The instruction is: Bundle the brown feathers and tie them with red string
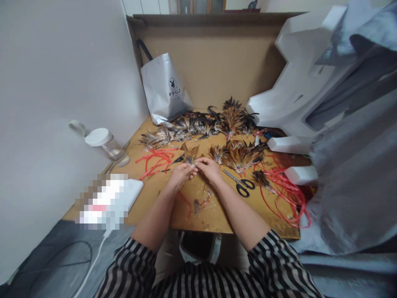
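Observation:
Over the middle of the wooden table, my left hand (pixel 182 174) pinches the base of a small bunch of brown feathers (pixel 189 154), tips pointing away from me. Close against it, my right hand (pixel 209 169) is closed, thumb and finger pressed together at the same base; whatever lies between them is too small to make out. Black-handled scissors (pixel 240 182) lie just right of my right hand. Loose brown feather bunches (pixel 237 155) rest beyond it. Red plastic strips (pixel 156 161) lie to the left of my hands, and feather scraps (pixel 196 206) are scattered nearer to me.
A row of dark feathers (pixel 195 126) spans the back of the table (pixel 198 223), before a silver bag (pixel 164 91). On the left are a lidded jar (pixel 107 145) and a white device (pixel 135 194). Red strips (pixel 288 194) and white foam (pixel 300 175) crowd the right.

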Tool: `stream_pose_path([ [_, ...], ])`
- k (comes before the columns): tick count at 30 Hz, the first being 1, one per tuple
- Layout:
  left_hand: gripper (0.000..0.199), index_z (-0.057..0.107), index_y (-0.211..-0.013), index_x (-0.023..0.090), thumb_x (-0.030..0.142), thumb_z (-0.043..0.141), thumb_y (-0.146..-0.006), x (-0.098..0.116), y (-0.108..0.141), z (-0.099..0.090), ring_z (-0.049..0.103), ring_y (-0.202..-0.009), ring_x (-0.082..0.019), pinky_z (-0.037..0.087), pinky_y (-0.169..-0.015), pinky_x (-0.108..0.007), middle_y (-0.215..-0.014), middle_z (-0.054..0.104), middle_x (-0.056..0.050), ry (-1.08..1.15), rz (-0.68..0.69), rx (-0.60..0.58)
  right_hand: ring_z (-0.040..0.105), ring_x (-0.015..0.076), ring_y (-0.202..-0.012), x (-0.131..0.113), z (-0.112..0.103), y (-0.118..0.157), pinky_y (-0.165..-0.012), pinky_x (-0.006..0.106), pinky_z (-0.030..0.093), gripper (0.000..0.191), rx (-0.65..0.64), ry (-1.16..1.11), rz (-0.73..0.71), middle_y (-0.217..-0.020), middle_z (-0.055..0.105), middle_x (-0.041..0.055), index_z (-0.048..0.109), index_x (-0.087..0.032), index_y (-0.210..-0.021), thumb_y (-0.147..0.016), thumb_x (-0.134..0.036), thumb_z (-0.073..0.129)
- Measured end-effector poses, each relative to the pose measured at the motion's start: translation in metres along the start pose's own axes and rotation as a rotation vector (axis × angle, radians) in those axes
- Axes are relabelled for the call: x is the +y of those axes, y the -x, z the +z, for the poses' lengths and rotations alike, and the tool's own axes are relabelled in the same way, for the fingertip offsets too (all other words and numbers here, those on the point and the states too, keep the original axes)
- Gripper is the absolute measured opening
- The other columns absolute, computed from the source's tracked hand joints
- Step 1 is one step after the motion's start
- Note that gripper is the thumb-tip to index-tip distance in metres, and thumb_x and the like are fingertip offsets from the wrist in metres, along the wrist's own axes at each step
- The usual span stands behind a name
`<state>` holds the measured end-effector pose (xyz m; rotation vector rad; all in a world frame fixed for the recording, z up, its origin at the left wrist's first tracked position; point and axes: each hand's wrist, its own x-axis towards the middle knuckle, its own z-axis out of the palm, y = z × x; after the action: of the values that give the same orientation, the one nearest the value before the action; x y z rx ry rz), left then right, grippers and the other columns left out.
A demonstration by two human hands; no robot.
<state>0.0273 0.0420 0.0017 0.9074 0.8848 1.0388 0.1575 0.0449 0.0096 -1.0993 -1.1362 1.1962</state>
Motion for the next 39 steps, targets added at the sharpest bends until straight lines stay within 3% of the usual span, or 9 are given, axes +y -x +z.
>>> stream_pose_path([
  [7,0.023,0.063,-0.08,0.01,0.025,0.069,-0.064,0.001,-0.004,-0.006,0.062,-0.066,-0.011,0.046,-0.062,-0.02,-0.078,0.068,-0.009,0.151,0.0,0.008,0.054,0.0147,-0.075,-0.007,-0.004,0.007,-0.069,0.027,0.043,0.029,-0.092,0.574,-0.431,-0.089,0.06,0.0055,0.061,-0.017,-0.092,-0.066,-0.027,0.062],
  [10,0.022,0.063,-0.08,0.009,0.024,0.069,-0.065,0.0,-0.004,-0.007,0.063,-0.072,-0.014,0.047,-0.068,-0.023,-0.08,0.068,-0.01,0.16,-0.02,-0.027,0.053,0.0167,-0.085,-0.011,-0.005,0.011,-0.075,0.027,0.041,0.028,-0.134,0.786,-0.513,-0.091,0.059,0.0056,0.059,-0.019,-0.097,-0.07,-0.025,0.059],
  [15,0.024,0.064,-0.082,0.01,0.027,0.069,-0.065,-0.001,-0.003,-0.005,0.063,-0.076,-0.016,0.047,-0.073,-0.028,-0.084,0.068,-0.012,0.131,-0.027,-0.054,0.055,0.0164,-0.083,-0.01,-0.005,0.012,-0.074,0.026,0.04,0.022,-0.101,0.887,-0.497,-0.088,0.061,0.0048,0.059,-0.02,-0.095,-0.075,-0.028,0.055],
  [27,0.03,0.067,-0.082,0.01,0.034,0.068,-0.064,0.001,-0.001,-0.001,0.062,-0.075,-0.016,0.047,-0.069,-0.026,-0.087,0.068,-0.012,-0.025,0.023,-0.056,0.055,0.0147,-0.071,-0.009,-0.008,0.011,-0.064,0.025,0.038,0.023,0.021,0.862,-0.364,-0.078,0.064,0.0023,0.064,-0.021,-0.082,-0.067,-0.038,0.062],
  [32,0.029,0.066,-0.08,0.01,0.034,0.068,-0.063,0.002,-0.004,-0.004,0.062,-0.07,-0.013,0.046,-0.062,-0.022,-0.088,0.068,-0.012,-0.01,0.095,0.069,0.053,0.0116,-0.059,-0.009,-0.018,-0.001,-0.056,0.022,0.04,0.031,-0.086,0.566,-0.252,-0.069,0.064,0.002,0.064,-0.016,-0.086,-0.065,-0.038,0.062],
  [35,0.028,0.064,-0.081,0.011,0.034,0.067,-0.065,0.006,-0.006,-0.007,0.062,-0.067,-0.011,0.044,-0.057,-0.019,-0.09,0.067,-0.013,0.021,0.158,0.195,0.053,0.0115,-0.056,-0.011,-0.029,-0.009,-0.056,0.023,0.041,0.029,0.003,0.416,-0.182,-0.067,0.064,0.0039,0.064,-0.012,-0.08,-0.066,-0.037,0.06],
  [39,0.03,0.064,-0.08,0.01,0.036,0.066,-0.065,0.009,-0.008,-0.009,0.06,-0.062,-0.01,0.041,-0.052,-0.018,-0.088,0.067,-0.013,-0.048,0.232,0.284,0.056,0.0127,-0.06,-0.009,-0.039,-0.014,-0.059,0.023,0.042,0.02,0.034,0.511,-0.198,-0.069,0.066,0.0039,0.065,-0.014,-0.072,-0.067,-0.031,0.058],
])
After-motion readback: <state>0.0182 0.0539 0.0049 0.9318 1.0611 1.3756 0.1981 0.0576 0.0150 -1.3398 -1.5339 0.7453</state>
